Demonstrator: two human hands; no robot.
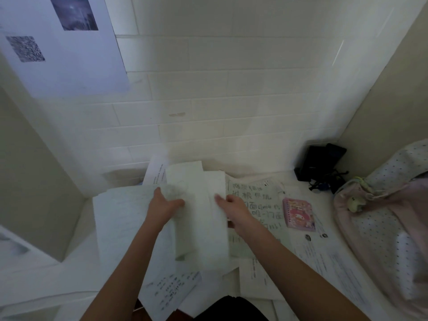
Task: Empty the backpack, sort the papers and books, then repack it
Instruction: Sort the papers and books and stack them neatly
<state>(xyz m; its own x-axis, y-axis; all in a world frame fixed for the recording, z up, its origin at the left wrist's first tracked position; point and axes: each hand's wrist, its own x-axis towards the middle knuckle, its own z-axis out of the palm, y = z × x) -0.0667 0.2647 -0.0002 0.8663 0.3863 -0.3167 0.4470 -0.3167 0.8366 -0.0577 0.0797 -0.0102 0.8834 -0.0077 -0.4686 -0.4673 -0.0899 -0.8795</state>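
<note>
Loose white papers cover the white desk (342, 230). In the middle, a stack of white sheets (199, 218) is lifted off the pile. My left hand (164, 206) grips its left edge and my right hand (234, 210) grips its right edge. A wide sheet (122, 216) lies to the left. A page with large handwritten characters (254, 195) lies just right of my right hand. A small pink spiral notebook (299, 214) rests further right. The pink dotted backpack (382, 218) slumps at the right edge.
A black object with cords (320, 165) sits in the back right corner against the tiled wall. A printed sheet (62, 45) hangs on the wall at upper left. More written papers (171, 290) lie at the desk's near edge. Beige side panels close the desk in.
</note>
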